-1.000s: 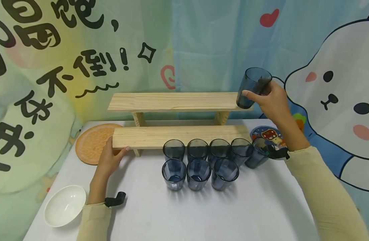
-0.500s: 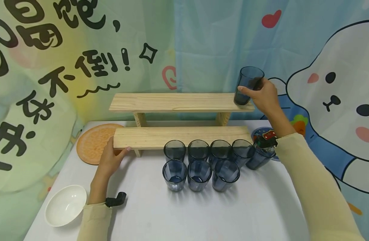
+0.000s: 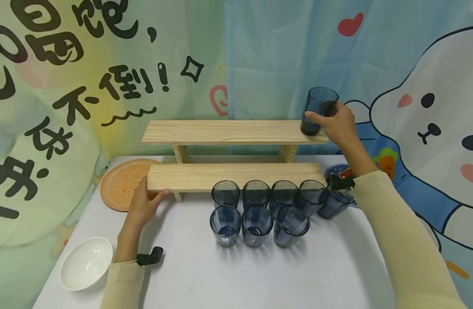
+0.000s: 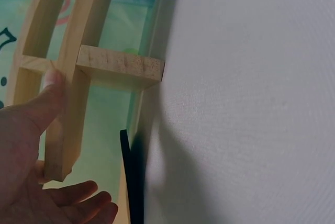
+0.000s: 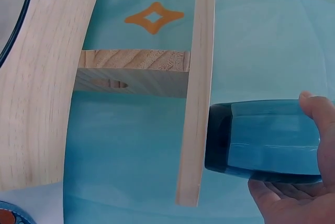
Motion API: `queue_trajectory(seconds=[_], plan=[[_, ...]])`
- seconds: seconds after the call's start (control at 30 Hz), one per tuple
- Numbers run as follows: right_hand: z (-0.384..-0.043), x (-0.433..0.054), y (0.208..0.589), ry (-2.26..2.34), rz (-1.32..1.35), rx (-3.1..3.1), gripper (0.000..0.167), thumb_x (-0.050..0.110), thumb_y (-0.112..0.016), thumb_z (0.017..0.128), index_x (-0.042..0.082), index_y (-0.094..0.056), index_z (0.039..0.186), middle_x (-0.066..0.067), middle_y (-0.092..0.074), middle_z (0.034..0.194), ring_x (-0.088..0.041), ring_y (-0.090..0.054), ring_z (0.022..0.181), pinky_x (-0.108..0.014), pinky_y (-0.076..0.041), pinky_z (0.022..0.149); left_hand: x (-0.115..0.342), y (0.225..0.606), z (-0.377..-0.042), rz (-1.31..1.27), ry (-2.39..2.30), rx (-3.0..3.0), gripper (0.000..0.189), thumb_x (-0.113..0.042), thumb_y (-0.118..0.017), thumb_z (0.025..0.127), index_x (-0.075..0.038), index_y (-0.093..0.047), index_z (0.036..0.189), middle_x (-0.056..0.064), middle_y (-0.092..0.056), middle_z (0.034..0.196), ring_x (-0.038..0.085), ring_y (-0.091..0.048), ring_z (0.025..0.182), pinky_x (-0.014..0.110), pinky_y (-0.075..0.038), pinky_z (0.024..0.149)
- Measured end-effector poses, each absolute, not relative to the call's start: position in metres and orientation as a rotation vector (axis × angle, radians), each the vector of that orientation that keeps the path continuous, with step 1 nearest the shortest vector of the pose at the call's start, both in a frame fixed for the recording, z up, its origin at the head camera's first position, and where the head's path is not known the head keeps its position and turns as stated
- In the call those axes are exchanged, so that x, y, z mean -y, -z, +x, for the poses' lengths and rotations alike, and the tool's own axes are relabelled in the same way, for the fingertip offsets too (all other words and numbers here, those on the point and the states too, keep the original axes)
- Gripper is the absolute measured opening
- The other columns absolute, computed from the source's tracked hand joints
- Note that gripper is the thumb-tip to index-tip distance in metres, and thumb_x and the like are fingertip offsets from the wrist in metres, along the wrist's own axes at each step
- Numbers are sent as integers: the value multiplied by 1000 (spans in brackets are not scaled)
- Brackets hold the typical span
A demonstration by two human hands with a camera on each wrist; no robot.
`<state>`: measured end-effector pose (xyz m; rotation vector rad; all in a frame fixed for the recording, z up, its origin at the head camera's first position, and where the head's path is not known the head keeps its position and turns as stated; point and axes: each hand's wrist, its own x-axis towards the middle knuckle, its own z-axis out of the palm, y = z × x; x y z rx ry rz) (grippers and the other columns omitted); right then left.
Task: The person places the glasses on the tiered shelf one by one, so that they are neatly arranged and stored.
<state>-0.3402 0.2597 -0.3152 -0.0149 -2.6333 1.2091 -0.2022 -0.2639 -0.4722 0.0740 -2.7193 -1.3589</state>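
My right hand [image 3: 341, 125] grips a dark blue glass tumbler [image 3: 314, 107] upright at the right end of the upper board of a two-tier wooden shelf [image 3: 221, 132]. In the right wrist view the base of the tumbler [image 5: 261, 139] meets the board's top face, with thumb and fingers on opposite sides of the glass. My left hand [image 3: 141, 208] holds the left end of the lower board [image 3: 205, 174]. The left wrist view shows its thumb [image 4: 51, 90] pressing the board's edge while the other fingers spread near the end.
Several matching tumblers [image 3: 225, 227] stand upright in two rows before the lower board. One more glass [image 3: 335, 205] is partly behind the right wrist. An orange round mat [image 3: 118, 189] and white bowl [image 3: 86, 262] lie left. A blue patterned mat [image 3: 333, 169] lies right.
My right hand has brought the tumbler left and slightly down onto the upper board's right end, and the glass has straightened. My left hand keeps its hold on the lower board.
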Motion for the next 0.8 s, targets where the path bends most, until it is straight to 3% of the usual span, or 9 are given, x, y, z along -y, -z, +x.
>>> queue_trajectory(seconds=[0.3, 0.5, 0.67, 0.8], plan=[[-341, -263, 318, -1276, 1, 2614, 88, 65, -69, 93, 1, -49, 149, -26, -56, 144, -41, -53, 132, -58, -43, 108, 263, 472, -202, 82, 1354, 2733, 86, -35, -70, 104, 6, -21, 162, 35, -37, 160, 50, -34, 151, 66, -27, 123], [-340, -264, 324, -1333, -20, 2612, 102, 68, -71, 90, 4, -35, 161, -25, -46, 158, -42, -45, 146, -60, -38, 117, 262, 472, -202, 81, 1359, 2731, 86, -34, -70, 104, 6, -21, 163, 35, -36, 160, 50, -33, 151, 65, -26, 124], [-329, -268, 322, -1398, -6, 2579, 110, 66, -72, 91, 12, -18, 169, -18, -30, 171, -37, -32, 158, -54, -30, 126, 263, 473, -202, 88, 1364, 2739, 88, -35, -70, 104, 6, -20, 163, 35, -35, 161, 51, -32, 152, 65, -25, 124], [-310, -275, 317, -1419, 8, 2527, 106, 60, -71, 95, 12, -14, 170, -14, -26, 174, -32, -29, 160, -44, -27, 129, 263, 472, -202, 99, 1363, 2746, 89, -36, -70, 104, 6, -18, 164, 35, -34, 162, 51, -32, 152, 66, -26, 123]])
